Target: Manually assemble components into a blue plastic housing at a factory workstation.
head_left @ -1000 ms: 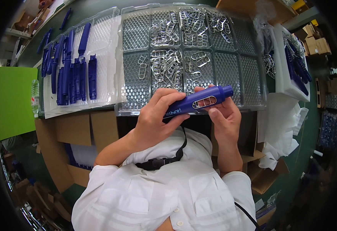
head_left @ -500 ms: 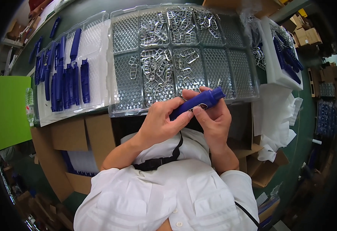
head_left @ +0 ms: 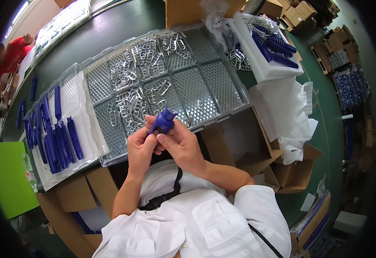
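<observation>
A blue plastic tube-shaped casing (head_left: 164, 121) is held up in front of my chest with its narrower end pointing away from me. My left hand (head_left: 141, 145) grips it from the left side, fingers curled round it. From the right, my right hand (head_left: 182, 145) pinches it too, the thumb lying across its near part. Much of the casing is hidden behind both hands. Just beyond them lies a clear compartment tray (head_left: 196, 89), where small metal wire clips (head_left: 130, 104) fill several sections.
At the left, blue plastic half-shells (head_left: 55, 139) lie on a white-lined tray (head_left: 90, 136). A white foam box (head_left: 256, 71) at the far right holds more blue parts. Cardboard boxes (head_left: 75, 193) stand below the table edge. A person in red (head_left: 14, 56) is at the far left.
The view has swung to the right. Both hands have turned the blue casing from lying slantwise to pointing away from me, and still hold it.
</observation>
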A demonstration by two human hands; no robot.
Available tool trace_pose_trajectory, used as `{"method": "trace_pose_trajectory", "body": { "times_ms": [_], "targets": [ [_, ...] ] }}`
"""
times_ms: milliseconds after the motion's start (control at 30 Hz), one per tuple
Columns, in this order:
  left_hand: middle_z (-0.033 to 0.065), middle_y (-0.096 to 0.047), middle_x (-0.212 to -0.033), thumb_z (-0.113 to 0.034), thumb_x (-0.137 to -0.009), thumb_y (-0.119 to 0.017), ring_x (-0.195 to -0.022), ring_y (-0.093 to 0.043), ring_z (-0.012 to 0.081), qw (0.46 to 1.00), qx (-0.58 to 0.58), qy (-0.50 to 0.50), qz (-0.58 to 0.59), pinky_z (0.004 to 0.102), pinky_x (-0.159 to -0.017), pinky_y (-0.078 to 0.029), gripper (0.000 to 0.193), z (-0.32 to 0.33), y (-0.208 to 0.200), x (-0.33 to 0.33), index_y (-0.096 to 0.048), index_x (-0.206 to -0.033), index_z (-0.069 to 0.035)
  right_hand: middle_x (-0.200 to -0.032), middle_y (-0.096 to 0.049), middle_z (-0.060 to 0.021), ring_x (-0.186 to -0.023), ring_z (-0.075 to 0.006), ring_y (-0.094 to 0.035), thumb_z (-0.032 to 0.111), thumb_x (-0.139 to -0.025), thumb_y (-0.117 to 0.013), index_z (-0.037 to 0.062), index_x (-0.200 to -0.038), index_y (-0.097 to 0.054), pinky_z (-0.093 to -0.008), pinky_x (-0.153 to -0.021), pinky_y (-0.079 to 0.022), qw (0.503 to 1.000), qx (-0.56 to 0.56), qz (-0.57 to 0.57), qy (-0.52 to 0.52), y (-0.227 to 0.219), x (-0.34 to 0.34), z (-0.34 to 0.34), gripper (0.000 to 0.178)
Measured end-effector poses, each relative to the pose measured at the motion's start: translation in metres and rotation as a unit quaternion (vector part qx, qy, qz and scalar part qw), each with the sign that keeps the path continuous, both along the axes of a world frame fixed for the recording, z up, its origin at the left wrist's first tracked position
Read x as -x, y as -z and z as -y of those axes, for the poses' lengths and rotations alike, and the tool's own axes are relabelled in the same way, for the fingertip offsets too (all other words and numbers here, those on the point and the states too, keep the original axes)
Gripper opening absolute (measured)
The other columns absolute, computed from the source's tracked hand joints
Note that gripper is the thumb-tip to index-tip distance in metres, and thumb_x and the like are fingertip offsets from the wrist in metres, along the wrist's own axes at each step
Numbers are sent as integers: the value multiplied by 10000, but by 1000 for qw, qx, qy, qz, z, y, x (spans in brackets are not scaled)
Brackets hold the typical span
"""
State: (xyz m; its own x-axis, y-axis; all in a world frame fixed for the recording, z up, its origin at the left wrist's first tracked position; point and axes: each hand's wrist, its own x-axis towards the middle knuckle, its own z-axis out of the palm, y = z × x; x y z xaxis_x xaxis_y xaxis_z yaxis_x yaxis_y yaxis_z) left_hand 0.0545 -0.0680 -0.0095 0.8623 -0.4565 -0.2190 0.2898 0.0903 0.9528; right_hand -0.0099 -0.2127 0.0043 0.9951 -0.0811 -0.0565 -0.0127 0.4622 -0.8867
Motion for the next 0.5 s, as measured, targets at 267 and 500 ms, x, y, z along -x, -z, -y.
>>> {"method": "trace_pose_trajectory", "body": {
  "times_ms": [267,500],
  "targets": [
    [73,-698,-802,-301,-1080,-592,-573,-643,105,991,72,70,-85,223,-498,-522,305,9,-15,-8,-688,-1054,-13,-1303,-687,-87,-887,-118,-638,-8,-1050,-615,-24,-1328,-645,-293,-836,-568,996,-58,23,67,8,3,12,279],
    [49,-639,-800,-357,-1106,-556,-567,-613,101,975,104,102,-171,235,-468,-517,346,15,-8,-4,-651,-1096,-24,-1423,-529,-116,-1013,-197,-700,-63,-1004,-657,-61,-1172,-650,-357,-871,-624,999,-48,-21,8,-5,4,45,168]
  ]
}}
